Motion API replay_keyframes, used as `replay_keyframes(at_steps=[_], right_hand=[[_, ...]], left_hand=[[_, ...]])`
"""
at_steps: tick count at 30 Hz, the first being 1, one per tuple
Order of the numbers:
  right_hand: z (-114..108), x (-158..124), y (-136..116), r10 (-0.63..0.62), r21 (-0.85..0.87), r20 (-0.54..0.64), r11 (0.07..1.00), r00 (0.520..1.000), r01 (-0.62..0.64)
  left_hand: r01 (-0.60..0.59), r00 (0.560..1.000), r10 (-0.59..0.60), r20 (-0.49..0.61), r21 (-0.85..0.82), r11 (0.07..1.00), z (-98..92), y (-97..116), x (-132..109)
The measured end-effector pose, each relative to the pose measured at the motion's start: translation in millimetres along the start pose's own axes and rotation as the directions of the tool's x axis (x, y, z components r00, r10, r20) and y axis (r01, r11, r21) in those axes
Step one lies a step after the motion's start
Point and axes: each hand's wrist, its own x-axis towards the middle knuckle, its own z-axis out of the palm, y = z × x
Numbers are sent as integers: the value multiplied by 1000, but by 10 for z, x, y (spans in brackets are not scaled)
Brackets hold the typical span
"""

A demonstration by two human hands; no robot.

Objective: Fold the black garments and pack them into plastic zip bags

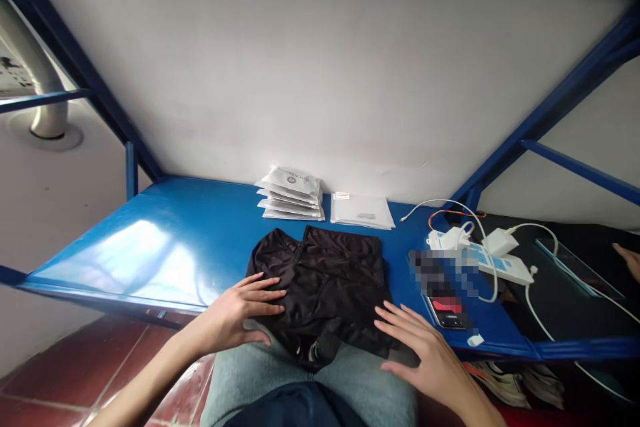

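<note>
A black stretchy garment (330,273) lies spread over the front of the blue table (200,227), its lower edge hanging over my lap. My left hand (245,307) rests on its left side with the fingers stretched out flat. On the right, my right hand (413,340) has its fingers spread at the garment's lower right edge. Neither hand grips the cloth. Behind the garment sit a stack of frosted zip bags (291,193) and a single flat white bag (362,211) with a small label.
To the right are a phone (447,312), partly blurred out, a power strip (500,263) with chargers and white cables, and a tablet-like device (575,267). Another person's hand (629,260) shows at the right edge. Blue metal posts (550,103) frame the table; shoes (500,383) lie below.
</note>
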Motion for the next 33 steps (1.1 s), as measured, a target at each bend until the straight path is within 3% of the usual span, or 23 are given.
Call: replay_keyframes(at_steps=[3,6,12,17,19,22,25,28,30,31,33], right_hand=[[16,-106,33,41,-25,21,999,999,-40],[-17,-148,66,85,-40,44,996,995,-83],[-202,32,55,290,80,-38,955,956,-286],[-379,400,42,343,118,-107,936,933,-331],[-384,507,72,349,133,-139,934,927,-332],[-275,608,177,382,100,-233,924,894,-369],[-95,681,232,364,-27,-351,917,862,-398],[76,779,57,298,-127,-498,904,815,-409],[194,864,-187,271,-95,-576,915,771,-392],[261,907,-321,267,-43,-580,933,770,-356],[404,985,-551,235,18,-479,966,846,-258]], left_hand=[[72,994,-75,-80,-32,997,98,-46,-136],[150,980,-163,-116,-114,982,91,-25,-127],[363,918,-396,-32,-336,869,-170,230,205],[371,923,-375,80,-439,818,-370,271,526],[367,923,-379,72,-466,805,-377,204,594],[358,901,-422,-103,-377,854,-260,48,668],[446,846,-457,-274,-106,889,-22,-88,721],[493,822,-415,-391,124,861,190,-140,696],[466,814,-338,-473,183,866,262,-141,612],[458,796,-312,-519,179,870,279,-140,551],[469,733,-319,-602,107,877,293,-149,409]])
